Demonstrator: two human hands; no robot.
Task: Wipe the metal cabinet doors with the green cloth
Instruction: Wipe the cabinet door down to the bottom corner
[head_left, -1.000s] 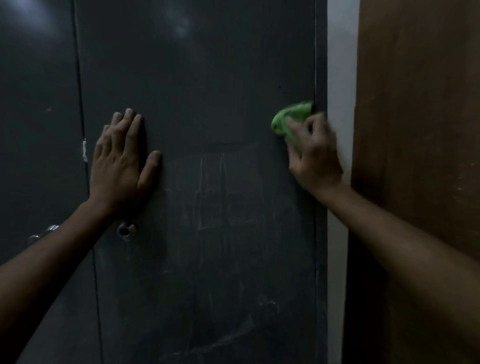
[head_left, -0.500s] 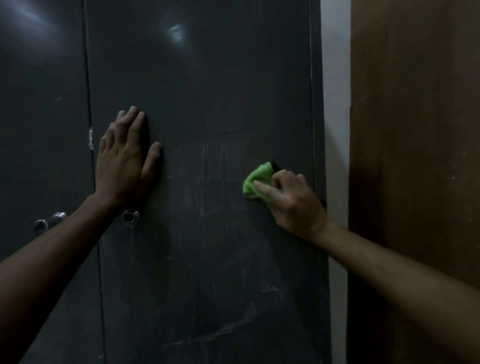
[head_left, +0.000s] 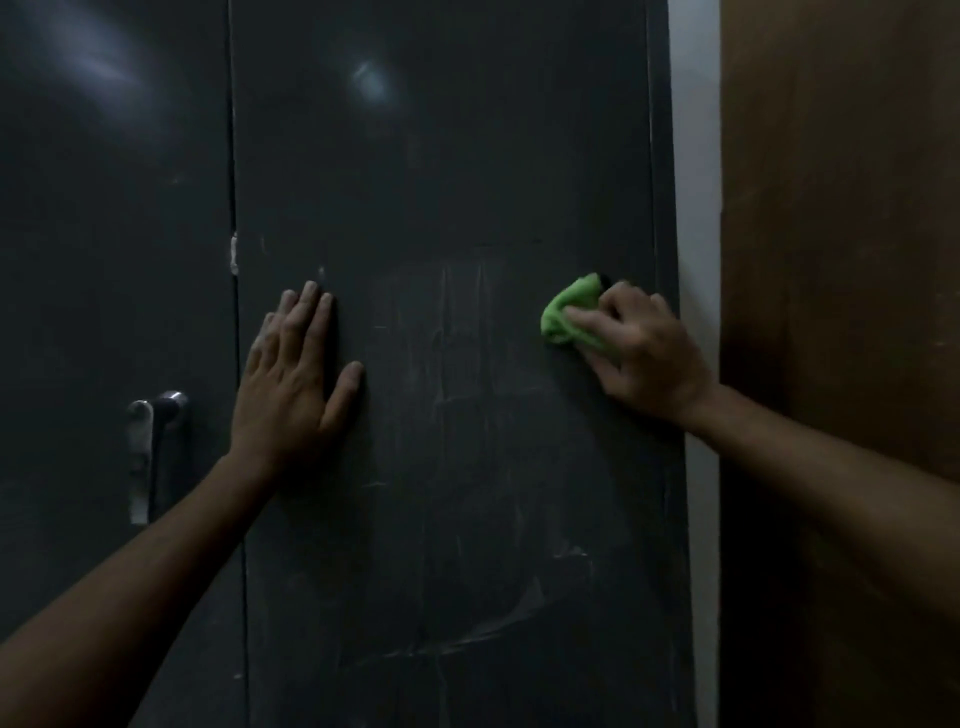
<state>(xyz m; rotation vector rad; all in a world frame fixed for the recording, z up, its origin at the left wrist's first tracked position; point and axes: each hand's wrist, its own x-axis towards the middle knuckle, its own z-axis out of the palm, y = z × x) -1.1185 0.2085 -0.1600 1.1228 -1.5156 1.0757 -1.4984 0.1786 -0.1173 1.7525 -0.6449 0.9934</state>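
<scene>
Dark grey metal cabinet door (head_left: 457, 156), braced by the flat, spread left hand (head_left: 291, 374), could keep its chalky streaks if the bunched green cloth (head_left: 563, 312) slips from the right hand (head_left: 639, 353), whose grip is curled round it.

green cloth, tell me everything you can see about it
The green cloth is bright green, soft and bunched into a small crumpled wad. The right hand grips it, fingers curled over its right side, and presses it against the right cabinet door, close to that door's right edge. Only its left part shows; the rest is hidden under the hand.
</scene>
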